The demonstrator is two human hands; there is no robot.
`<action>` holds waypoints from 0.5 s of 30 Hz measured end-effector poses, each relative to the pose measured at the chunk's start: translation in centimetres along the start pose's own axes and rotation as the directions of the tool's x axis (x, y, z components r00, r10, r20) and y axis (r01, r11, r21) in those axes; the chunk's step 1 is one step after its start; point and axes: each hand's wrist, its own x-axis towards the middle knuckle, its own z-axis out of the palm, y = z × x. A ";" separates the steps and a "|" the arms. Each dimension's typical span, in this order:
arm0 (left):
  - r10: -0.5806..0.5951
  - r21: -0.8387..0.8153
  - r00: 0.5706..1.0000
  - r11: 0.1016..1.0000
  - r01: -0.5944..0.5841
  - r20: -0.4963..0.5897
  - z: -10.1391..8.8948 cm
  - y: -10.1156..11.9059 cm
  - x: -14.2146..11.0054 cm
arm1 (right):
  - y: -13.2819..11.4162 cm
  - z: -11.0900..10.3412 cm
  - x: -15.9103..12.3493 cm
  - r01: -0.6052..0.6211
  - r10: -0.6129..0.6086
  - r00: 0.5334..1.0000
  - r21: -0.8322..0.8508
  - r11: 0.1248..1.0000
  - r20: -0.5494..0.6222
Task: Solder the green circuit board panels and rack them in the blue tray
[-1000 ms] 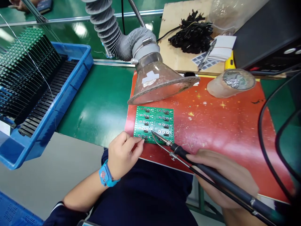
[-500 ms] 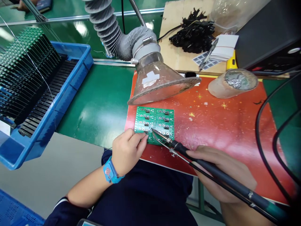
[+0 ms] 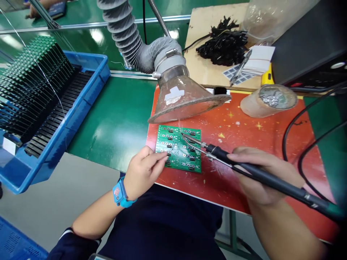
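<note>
A green circuit board panel (image 3: pixel 177 146) lies flat on a red mat (image 3: pixel 244 144). My left hand (image 3: pixel 142 173), with a blue wrist strap, rests at the panel's near left corner with its fingers pinched on a thin solder wire. My right hand (image 3: pixel 260 173) grips a black soldering iron (image 3: pixel 244 166), whose tip sits over the panel's upper middle, near its far edge. A thin wisp of smoke rises there.
A grey fume hose with a clear hood (image 3: pixel 184 97) hangs just behind the panel. A blue bin (image 3: pixel 67 119) of racked boards stands at left. Behind the mat are a solder-scrap cup (image 3: pixel 268 99), black parts (image 3: pixel 222 39) on cardboard and a dark unit (image 3: pixel 309 43). Cables loop at right.
The iron tip has moved from the panel's near left area up to its far middle. My right hand rose with it. My left hand stayed at the near left corner.
</note>
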 end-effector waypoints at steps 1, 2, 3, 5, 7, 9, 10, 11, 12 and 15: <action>0.003 0.012 1.000 1.000 -0.003 -0.002 0.1 0.0 0.0 | 0.0 0.2 0.1 0.038 -0.038 0.999 -0.003 0.999 0.010; -0.001 0.019 1.000 1.000 0.001 -0.004 0.2 0.0 0.0 | -0.1 0.4 0.1 0.077 -0.077 0.997 -0.009 0.997 0.024; -0.007 0.022 1.000 1.000 0.007 -0.008 0.2 0.0 0.0 | -0.2 0.5 0.2 0.106 -0.105 0.994 -0.014 0.994 0.043; -0.016 0.021 1.000 1.000 0.017 -0.012 0.2 0.2 0.0 | -0.6 0.7 0.4 0.118 -0.117 0.990 -0.007 0.993 0.074; -0.022 0.031 1.000 0.999 0.023 -0.010 0.1 0.4 0.0 | -0.9 0.8 0.5 0.110 -0.111 0.988 0.018 0.994 0.109; -0.028 0.038 1.000 0.999 0.028 -0.002 0.1 0.7 -0.1 | -1.1 1.0 0.6 0.114 -0.116 0.984 0.025 0.993 0.134; -0.033 0.036 0.999 0.999 0.033 0.001 0.0 0.7 -0.1 | -1.2 1.1 0.6 0.126 -0.128 0.982 0.024 0.992 0.141; -0.035 0.033 0.999 0.999 0.035 0.001 0.0 0.8 -0.2 | -1.2 1.2 0.7 0.137 -0.138 0.980 0.022 0.990 0.145; -0.034 0.030 0.999 0.999 0.034 0.001 0.1 0.8 -0.2 | -1.3 1.2 0.7 0.152 -0.154 0.977 0.024 0.988 0.150; -0.030 0.027 1.000 0.999 0.030 -0.008 0.2 0.7 -0.1 | -1.2 1.3 0.8 0.165 -0.169 0.973 0.043 0.985 0.159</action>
